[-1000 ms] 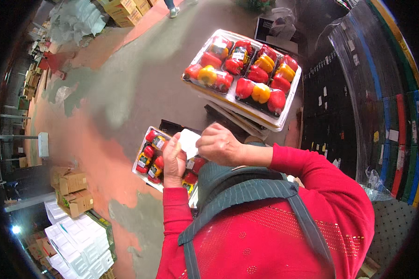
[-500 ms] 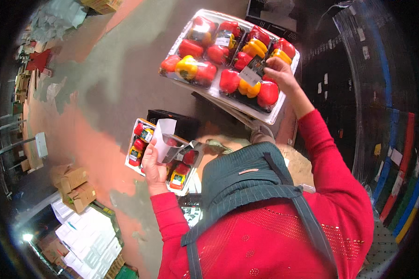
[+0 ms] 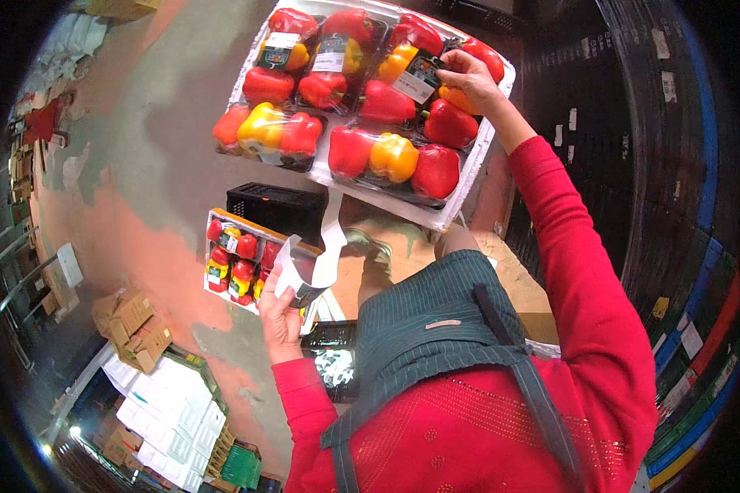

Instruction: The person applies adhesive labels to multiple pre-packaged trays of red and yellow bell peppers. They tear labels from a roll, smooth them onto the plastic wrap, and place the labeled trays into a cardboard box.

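Note:
My right hand (image 3: pixel 471 80), fingers curled, grips the edge of a dark label (image 3: pixel 415 79) on a pack of red and yellow peppers (image 3: pixel 388 103) in the upper white foam box (image 3: pixel 456 209). Several clear-wrapped packs lie in that box, some with labels. My left hand (image 3: pixel 281 316) is closed on a long white strip of label paper (image 3: pixel 329 242), which trails up toward the upper box. Just behind that hand is a smaller foam box (image 3: pixel 208 278) of labelled pepper packs.
A black crate (image 3: pixel 271 197) stands between the boxes. Tall stacks of dark crates (image 3: pixel 575 181) line the right side. Cardboard boxes (image 3: pixel 131 329) and stacked white foam boxes (image 3: pixel 168 423) lie at lower left. My legs and apron (image 3: pixel 411 329) are below me.
My right hand left the white label paper by my left hand and moved up with a label onto the upper box's packs. The paper strip now hangs longer. The upper box appears larger in view.

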Available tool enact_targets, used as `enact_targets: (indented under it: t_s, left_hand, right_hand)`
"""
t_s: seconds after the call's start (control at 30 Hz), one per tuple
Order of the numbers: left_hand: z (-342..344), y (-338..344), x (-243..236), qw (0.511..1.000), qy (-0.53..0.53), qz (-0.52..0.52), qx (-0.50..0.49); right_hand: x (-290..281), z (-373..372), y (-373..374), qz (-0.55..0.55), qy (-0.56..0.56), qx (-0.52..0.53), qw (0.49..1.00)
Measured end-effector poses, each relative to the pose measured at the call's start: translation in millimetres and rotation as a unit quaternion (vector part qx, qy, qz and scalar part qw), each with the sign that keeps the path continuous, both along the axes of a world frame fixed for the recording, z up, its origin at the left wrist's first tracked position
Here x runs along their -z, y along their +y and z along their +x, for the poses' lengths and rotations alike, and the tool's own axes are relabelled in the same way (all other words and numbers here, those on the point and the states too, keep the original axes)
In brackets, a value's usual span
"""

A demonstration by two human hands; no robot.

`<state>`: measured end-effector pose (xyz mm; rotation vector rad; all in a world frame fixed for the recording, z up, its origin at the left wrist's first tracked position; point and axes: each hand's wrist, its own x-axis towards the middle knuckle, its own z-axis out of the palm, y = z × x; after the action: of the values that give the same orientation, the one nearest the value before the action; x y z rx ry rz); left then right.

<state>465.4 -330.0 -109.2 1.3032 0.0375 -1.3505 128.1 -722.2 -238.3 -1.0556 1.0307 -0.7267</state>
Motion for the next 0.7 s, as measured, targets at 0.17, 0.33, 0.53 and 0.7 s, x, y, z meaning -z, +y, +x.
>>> enact_targets:
  t_s: [0.17,0.33,0.53,0.7]
  left_hand:
    - [-1.2,-11.3,3.7,1.0,-0.013,0.018,0.015]
    - [-1.2,-20.9,3.0,0.999,-0.019,0.023,0.028]
    - [-2.4,-24.5,9.4,0.999,-0.017,0.041,0.027]
    - [-2.4,-24.3,15.6,0.999,-0.002,0.045,0.02]
  right_hand:
    - [-7.3,7.8,-10.7,-0.015,0.013,0.008,1.0]
    - [-14.1,12.3,-13.5,0.022,-0.054,-0.016,0.998]
    - [-1.6,19.2,-17.5,-0.055,0.096,0.007,0.994]
    - [13.4,18.5,-20.7,-0.068,0.126,0.012,0.99]
